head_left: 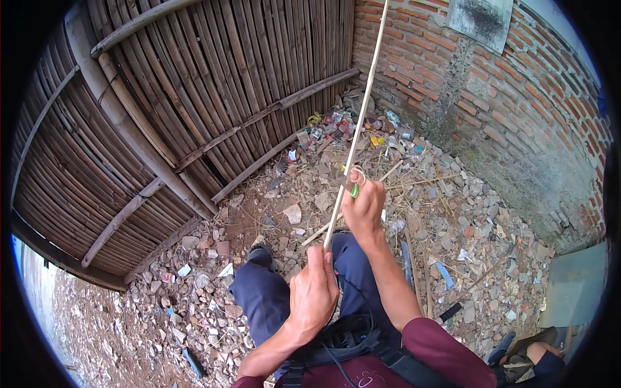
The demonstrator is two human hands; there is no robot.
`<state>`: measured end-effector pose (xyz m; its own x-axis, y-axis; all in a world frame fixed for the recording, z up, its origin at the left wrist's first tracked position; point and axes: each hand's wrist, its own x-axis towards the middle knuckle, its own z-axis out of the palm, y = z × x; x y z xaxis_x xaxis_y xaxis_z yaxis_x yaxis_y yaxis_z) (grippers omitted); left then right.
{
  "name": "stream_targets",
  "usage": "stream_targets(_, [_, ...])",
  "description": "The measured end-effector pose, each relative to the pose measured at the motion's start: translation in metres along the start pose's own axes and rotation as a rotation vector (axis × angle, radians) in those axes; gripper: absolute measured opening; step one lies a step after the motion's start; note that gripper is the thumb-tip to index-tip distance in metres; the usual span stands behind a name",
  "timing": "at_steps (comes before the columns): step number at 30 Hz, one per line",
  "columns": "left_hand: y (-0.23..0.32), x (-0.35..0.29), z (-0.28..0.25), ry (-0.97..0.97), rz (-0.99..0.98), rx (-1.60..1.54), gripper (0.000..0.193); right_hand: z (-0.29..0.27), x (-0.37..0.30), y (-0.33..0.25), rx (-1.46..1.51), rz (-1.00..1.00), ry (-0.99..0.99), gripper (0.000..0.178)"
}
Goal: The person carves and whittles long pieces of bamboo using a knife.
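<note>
Dark slatted wall (249, 71) left, weathered brick wall (517, 123) right, stony ground (213, 301) between.

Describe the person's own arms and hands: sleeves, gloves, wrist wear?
Left hand and right hand: ungloved, no watch visible. Right sleeve: plain maroon, ending near the elbow, forearm bare. Left sleeve: also maroon, just a sliver at the lower edge.
</note>
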<state>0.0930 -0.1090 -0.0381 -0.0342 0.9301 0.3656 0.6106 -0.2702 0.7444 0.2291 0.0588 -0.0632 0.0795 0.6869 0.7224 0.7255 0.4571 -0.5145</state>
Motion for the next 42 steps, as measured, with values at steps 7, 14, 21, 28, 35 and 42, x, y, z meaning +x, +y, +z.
stream_targets(7, [-0.017, -0.022, -0.008, -0.113, -0.051, -0.087, 0.007, -0.005, 0.076, 0.067, -0.112, 0.125, 0.178, 0.037])
stream_targets(14, [-0.019, 0.001, -0.017, -0.186, -0.199, -0.312, 0.017, -0.006, 0.023, 0.03, -0.056, -0.046, 0.185, 0.024])
stream_targets(21, [-0.004, 0.011, -0.015, -0.141, -0.202, -0.323, 0.023, -0.014, -0.023, -0.008, 0.054, -0.073, -0.085, 0.028])
stream_targets(28, [-0.007, 0.012, -0.008, -0.123, -0.124, -0.264, 0.016, -0.017, -0.03, -0.008, 0.054, -0.058, -0.063, 0.033])
stream_targets(35, [-0.007, 0.006, -0.001, -0.024, -0.033, -0.088, 0.007, -0.015, -0.024, -0.015, 0.05, -0.045, -0.058, 0.036])
stream_targets(42, [-0.006, -0.002, -0.003, -0.016, -0.04, -0.059, 0.007, 0.0, -0.021, -0.011, 0.075, -0.051, 0.008, 0.038])
